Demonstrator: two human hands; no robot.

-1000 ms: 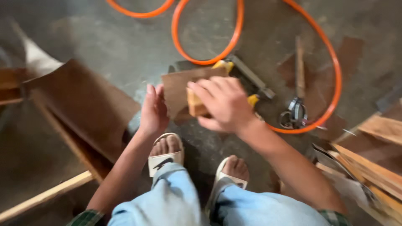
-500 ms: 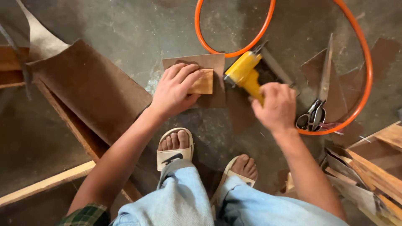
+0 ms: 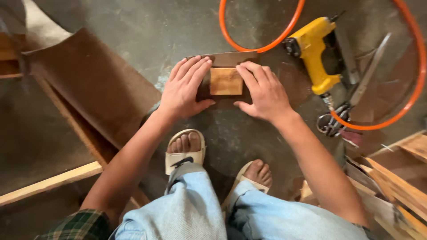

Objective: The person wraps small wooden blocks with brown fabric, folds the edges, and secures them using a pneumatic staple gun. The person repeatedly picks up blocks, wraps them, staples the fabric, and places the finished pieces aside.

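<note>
Pressing a small pale wood block (image 3: 226,81) onto a dark board (image 3: 231,58), our left hand (image 3: 184,91) and right hand (image 3: 262,93) flank it, fingers flat, gripping nothing; it seems light, stiff, best held by its side edges.

At the centre of the frame a small wooden block (image 3: 226,81) lies on a flat board (image 3: 229,60) that rests on the floor (image 3: 133,26). The left hand (image 3: 184,89) lies flat just left of the block, the right hand (image 3: 262,91) just right of it, both on the board. In the upper right a nail gun (image 3: 313,53) lies on the floor, with a hose (image 3: 262,46) looping behind and around it. Scissors (image 3: 331,122) lie below the gun. A large panel (image 3: 84,84) fills the left of the frame; wooden slats (image 3: 400,182) are stacked at lower right. Two sandalled feet (image 3: 184,149) stand below the board.
</note>
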